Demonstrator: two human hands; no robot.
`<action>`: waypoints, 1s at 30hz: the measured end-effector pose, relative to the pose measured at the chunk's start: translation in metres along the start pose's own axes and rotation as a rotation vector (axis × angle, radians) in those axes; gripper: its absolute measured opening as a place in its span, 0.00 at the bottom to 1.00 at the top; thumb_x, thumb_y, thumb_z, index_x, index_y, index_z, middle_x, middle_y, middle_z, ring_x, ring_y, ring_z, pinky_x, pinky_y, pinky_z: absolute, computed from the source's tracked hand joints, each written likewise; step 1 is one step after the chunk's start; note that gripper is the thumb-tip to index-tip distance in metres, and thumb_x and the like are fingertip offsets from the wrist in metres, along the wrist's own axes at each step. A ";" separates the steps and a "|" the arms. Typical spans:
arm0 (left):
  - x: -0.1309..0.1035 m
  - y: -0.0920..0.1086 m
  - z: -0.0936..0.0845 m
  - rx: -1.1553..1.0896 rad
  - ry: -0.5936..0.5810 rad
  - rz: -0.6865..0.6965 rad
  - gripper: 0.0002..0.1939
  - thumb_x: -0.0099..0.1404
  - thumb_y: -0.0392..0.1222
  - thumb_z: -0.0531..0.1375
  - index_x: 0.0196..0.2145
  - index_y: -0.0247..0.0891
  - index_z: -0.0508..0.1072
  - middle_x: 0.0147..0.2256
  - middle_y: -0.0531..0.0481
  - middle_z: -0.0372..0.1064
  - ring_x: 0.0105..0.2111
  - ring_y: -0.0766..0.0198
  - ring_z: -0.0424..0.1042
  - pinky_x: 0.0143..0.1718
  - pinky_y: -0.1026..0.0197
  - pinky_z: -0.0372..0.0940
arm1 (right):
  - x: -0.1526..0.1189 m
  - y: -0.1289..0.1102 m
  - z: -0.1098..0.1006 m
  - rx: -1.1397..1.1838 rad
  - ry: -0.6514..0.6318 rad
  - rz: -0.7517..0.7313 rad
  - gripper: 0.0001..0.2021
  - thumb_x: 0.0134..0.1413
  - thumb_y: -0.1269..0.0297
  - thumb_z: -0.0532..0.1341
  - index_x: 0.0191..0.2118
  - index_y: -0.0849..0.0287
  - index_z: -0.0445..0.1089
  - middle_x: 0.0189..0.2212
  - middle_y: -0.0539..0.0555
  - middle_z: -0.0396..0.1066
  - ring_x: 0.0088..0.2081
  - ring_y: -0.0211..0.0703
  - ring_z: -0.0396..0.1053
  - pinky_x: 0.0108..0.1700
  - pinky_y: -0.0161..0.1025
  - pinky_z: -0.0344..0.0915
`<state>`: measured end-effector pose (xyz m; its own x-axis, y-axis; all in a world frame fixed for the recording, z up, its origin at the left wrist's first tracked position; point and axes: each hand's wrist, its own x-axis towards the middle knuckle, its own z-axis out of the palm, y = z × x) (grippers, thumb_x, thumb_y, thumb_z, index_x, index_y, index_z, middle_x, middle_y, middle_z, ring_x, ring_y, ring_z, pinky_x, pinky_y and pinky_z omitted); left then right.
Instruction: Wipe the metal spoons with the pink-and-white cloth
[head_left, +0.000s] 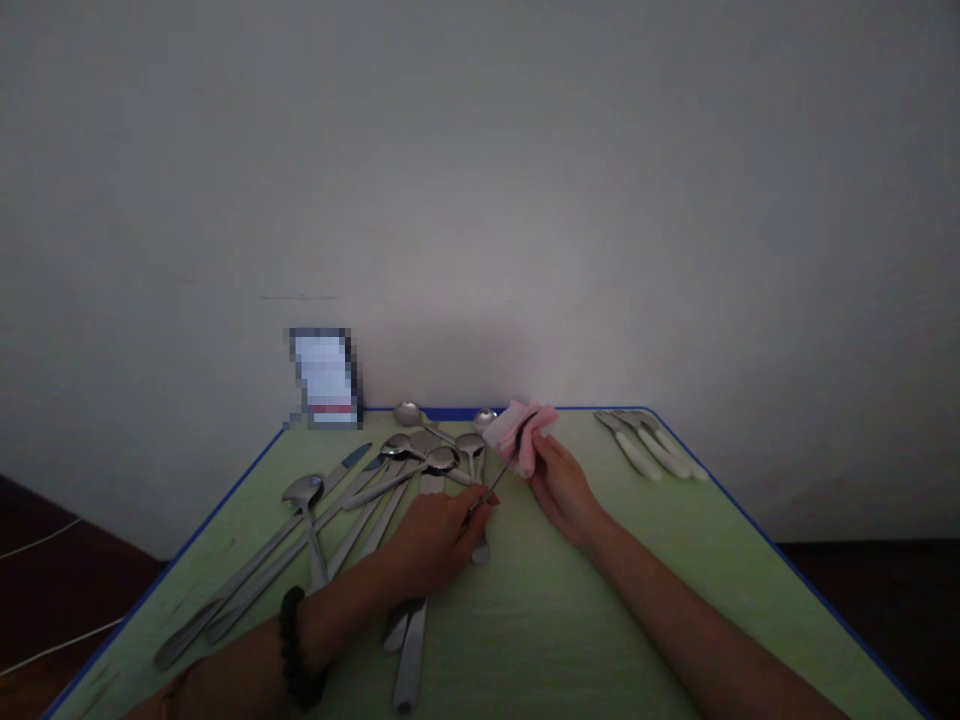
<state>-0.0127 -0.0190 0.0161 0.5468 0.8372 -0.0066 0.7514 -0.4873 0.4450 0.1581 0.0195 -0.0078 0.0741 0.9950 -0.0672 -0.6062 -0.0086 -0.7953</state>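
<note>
My left hand (435, 540), with a dark beaded bracelet on the wrist, is closed around the thin metal handle of a piece of cutlery (498, 482). The far end of that piece runs into a pink cloth (513, 428), so its kind is hidden. My right hand (564, 488) pinches the cloth around it, above the table. Below and to the left of my left hand lie several metal spoons (303, 490) and table knives (352, 458), crossing one another. Part of this pile is covered by my left hand and forearm.
Several forks with pale handles (637, 452) lie side by side at the back right of the green table (540, 630). A blurred-out phone-like screen (326, 375) stands at the back left. A plain wall (480, 200) rises behind the table's blue edge.
</note>
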 end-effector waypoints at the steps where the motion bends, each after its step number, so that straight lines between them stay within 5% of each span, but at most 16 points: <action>1: 0.000 0.000 0.000 0.005 0.001 0.003 0.18 0.69 0.45 0.42 0.48 0.41 0.67 0.27 0.50 0.73 0.29 0.60 0.72 0.32 0.62 0.60 | 0.000 0.000 0.000 0.000 0.000 0.002 0.09 0.41 0.58 0.67 0.25 0.58 0.70 0.22 0.45 0.69 0.29 0.34 0.63 0.38 0.33 0.61; 17: -0.001 0.001 -0.001 0.040 -0.034 -0.010 0.21 0.70 0.46 0.40 0.48 0.39 0.67 0.34 0.46 0.75 0.34 0.59 0.73 0.35 0.61 0.62 | 0.015 0.004 -0.012 0.163 0.124 0.002 0.02 0.46 0.71 0.62 0.28 0.58 0.71 0.25 0.47 0.72 0.30 0.33 0.68 0.37 0.30 0.66; 30: -0.002 0.003 0.002 -0.027 -0.015 -0.036 0.20 0.69 0.47 0.41 0.46 0.39 0.68 0.29 0.48 0.74 0.31 0.60 0.73 0.33 0.62 0.60 | 0.011 -0.001 -0.009 0.137 0.014 0.042 0.06 0.44 0.70 0.63 0.32 0.55 0.71 0.28 0.47 0.73 0.29 0.34 0.69 0.35 0.32 0.65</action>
<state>-0.0112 -0.0228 0.0158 0.5251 0.8502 -0.0370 0.7608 -0.4494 0.4682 0.1663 0.0296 -0.0130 0.0568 0.9925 -0.1084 -0.7115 -0.0359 -0.7017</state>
